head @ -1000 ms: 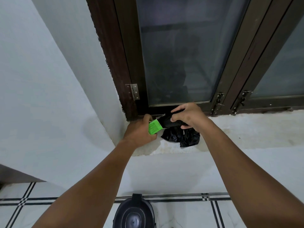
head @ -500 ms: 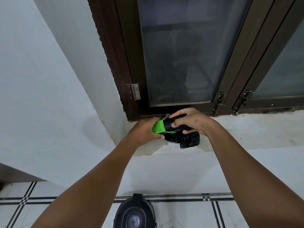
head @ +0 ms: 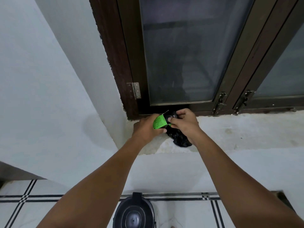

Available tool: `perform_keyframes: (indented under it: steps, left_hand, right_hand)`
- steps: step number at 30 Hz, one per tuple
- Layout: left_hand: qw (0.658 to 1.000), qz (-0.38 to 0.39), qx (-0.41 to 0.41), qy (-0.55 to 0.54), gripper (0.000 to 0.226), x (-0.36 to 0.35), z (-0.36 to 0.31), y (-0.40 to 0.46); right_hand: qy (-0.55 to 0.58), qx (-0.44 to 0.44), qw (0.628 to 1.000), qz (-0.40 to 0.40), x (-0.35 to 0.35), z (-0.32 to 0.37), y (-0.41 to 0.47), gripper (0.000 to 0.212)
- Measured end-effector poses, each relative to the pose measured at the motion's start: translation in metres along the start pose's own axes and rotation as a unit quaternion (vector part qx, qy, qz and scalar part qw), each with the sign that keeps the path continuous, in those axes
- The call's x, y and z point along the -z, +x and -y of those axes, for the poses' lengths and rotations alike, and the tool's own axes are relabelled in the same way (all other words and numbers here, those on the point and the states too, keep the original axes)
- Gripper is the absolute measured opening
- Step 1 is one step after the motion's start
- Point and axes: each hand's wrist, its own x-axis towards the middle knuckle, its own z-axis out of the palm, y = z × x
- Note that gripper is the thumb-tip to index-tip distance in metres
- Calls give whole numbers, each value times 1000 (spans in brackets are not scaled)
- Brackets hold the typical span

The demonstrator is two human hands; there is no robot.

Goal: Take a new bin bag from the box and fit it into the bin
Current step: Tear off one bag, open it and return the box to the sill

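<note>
A bright green bin bag box (head: 159, 122) is gripped by my left hand (head: 146, 130) on the white window sill. Black bin bag plastic (head: 179, 139) spills out of the box and lies crumpled on the sill under my right wrist. My right hand (head: 183, 123) pinches the black plastic at the box's mouth, fingers closed on it. The black bin (head: 134, 213) with its lid closed stands on the floor below, between my forearms.
The white sill (head: 246, 130) runs right along a dark brown window frame (head: 233, 89) with two latches. A white wall corner (head: 49, 112) is at the left. The tiled floor has black stripes; a dark drain corner shows at lower right.
Both hands and the box have shifted slightly left and turned, so the box's green face now shows more. The right fingers moved from over the roll to pinching plastic at the box's mouth.
</note>
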Motion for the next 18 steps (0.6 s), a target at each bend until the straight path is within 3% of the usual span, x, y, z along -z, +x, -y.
perform_keyframes:
  steps: [4, 9, 14, 18]
  left_hand:
    - [992, 12, 80, 94, 91, -7, 1, -2]
    - [994, -19, 98, 37, 57, -14, 10, -7]
    - [996, -47, 76, 7, 64, -15, 1, -4]
    - [996, -48, 75, -8, 68, -15, 8, -6]
  right_hand:
    - [-23, 24, 998, -48, -2, -8, 0, 36]
    - [-172, 93, 979, -56, -10, -14, -2, 6]
    - [-280, 147, 949, -11, -18, -7, -1, 28]
    - [-346, 121, 929, 46, -17, 3, -1, 37]
